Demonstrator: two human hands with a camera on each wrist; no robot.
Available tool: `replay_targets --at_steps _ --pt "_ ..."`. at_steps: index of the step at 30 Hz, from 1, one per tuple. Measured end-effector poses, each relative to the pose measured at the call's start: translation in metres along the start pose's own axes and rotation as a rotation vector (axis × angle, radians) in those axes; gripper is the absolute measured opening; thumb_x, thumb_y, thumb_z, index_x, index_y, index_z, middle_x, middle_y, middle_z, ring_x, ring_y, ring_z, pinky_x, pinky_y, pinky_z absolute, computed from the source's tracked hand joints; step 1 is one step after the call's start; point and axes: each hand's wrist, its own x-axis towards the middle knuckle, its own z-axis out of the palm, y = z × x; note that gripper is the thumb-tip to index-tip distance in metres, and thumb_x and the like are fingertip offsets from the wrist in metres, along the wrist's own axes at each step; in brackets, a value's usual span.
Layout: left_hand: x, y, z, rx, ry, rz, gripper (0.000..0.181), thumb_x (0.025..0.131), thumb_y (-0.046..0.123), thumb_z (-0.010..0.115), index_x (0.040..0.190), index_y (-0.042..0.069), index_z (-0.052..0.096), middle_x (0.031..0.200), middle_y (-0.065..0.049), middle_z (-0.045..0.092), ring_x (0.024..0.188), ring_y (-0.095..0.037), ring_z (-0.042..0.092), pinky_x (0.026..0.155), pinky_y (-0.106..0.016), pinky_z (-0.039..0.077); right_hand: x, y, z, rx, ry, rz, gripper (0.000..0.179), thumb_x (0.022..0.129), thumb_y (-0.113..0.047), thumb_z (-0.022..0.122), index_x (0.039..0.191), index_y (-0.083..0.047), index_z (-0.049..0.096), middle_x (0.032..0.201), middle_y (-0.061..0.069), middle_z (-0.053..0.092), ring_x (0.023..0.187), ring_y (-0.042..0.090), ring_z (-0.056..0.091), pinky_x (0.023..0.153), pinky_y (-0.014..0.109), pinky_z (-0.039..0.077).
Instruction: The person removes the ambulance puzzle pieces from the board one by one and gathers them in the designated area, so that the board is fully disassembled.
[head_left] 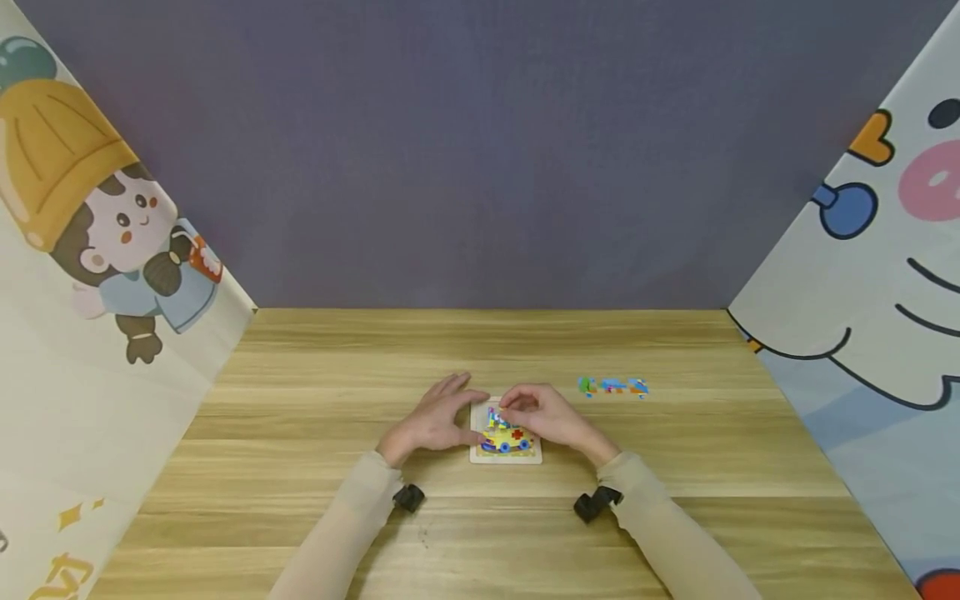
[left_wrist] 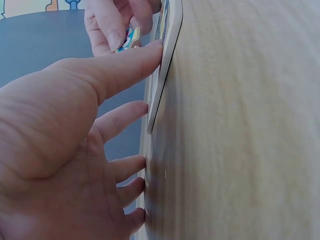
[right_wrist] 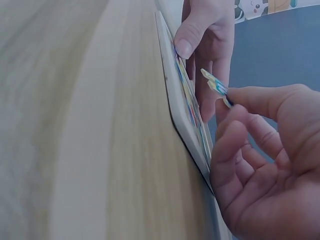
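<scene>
A small square puzzle board (head_left: 506,458) with a pale rim lies on the table, its picture a yellow vehicle with a red cross and blue wheels. My left hand (head_left: 438,417) rests at its left side, thumb on the picture and the other fingers spread straight along the edge and the tabletop. Over the board's upper part, my right hand (head_left: 547,412) pinches a colourful puzzle piece (right_wrist: 216,86) between thumb and forefinger. In the right wrist view the piece is tilted and held off the board. Part of the board's top is hidden behind the right hand.
Several loose puzzle pieces (head_left: 612,386) lie in a row on the wooden table (head_left: 337,358), beyond the right hand. A dark grey panel (head_left: 487,167) stands along the table's far edge. Printed cartoon panels flank both sides.
</scene>
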Motion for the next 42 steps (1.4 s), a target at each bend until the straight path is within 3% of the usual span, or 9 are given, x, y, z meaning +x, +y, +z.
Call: replay_targets --at_steps 6,16,29,36,42 --pt "0.001 0.0 0.0 0.0 -0.008 0.006 0.073 0.091 0.042 0.081 0.155 0.02 0.056 0.178 -0.02 0.02 0.166 -0.043 0.012 0.135 -0.063 0.005 -0.003 0.004 -0.003 0.057 -0.01 0.015 0.022 0.103 -0.023 0.071 0.118 -0.008 0.072 0.101 0.008 0.073 0.067 0.015 0.062 0.056 0.027 0.055" --pt "-0.001 0.002 0.0 -0.005 -0.008 0.0 0.072 0.092 0.041 0.081 0.156 0.02 0.055 0.178 -0.019 0.019 0.166 -0.043 0.011 0.135 -0.063 0.006 -0.011 0.013 -0.013 0.198 -0.008 0.077 0.028 0.103 -0.017 0.069 0.124 0.002 0.069 0.105 0.015 0.073 0.08 0.017 0.073 0.067 0.029 0.065" --pt "-0.001 0.0 0.0 -0.022 -0.009 -0.001 0.071 0.093 0.04 0.08 0.156 0.021 0.055 0.179 -0.018 0.017 0.166 -0.042 0.01 0.135 -0.062 0.004 -0.018 0.022 -0.026 0.256 0.009 0.135 0.038 0.094 -0.007 0.075 0.13 0.004 0.067 0.113 0.017 0.07 0.088 0.02 0.074 0.075 0.031 0.067" --pt "-0.003 0.0 0.0 -0.024 -0.007 0.003 0.072 0.092 0.041 0.081 0.156 0.02 0.055 0.178 -0.018 0.017 0.166 -0.042 0.01 0.135 -0.062 0.004 -0.024 0.025 -0.035 0.232 0.021 0.133 0.041 0.098 -0.008 0.073 0.134 0.008 0.064 0.118 0.021 0.069 0.089 0.019 0.075 0.078 0.031 0.067" --pt "-0.003 0.001 0.0 -0.024 -0.012 0.007 0.072 0.093 0.041 0.08 0.156 0.019 0.054 0.178 -0.019 0.017 0.166 -0.041 0.01 0.135 -0.062 0.003 -0.028 0.028 -0.041 0.247 0.032 0.143 0.039 0.099 -0.01 0.074 0.133 0.008 0.064 0.111 0.017 0.074 0.088 0.019 0.078 0.077 0.031 0.067"
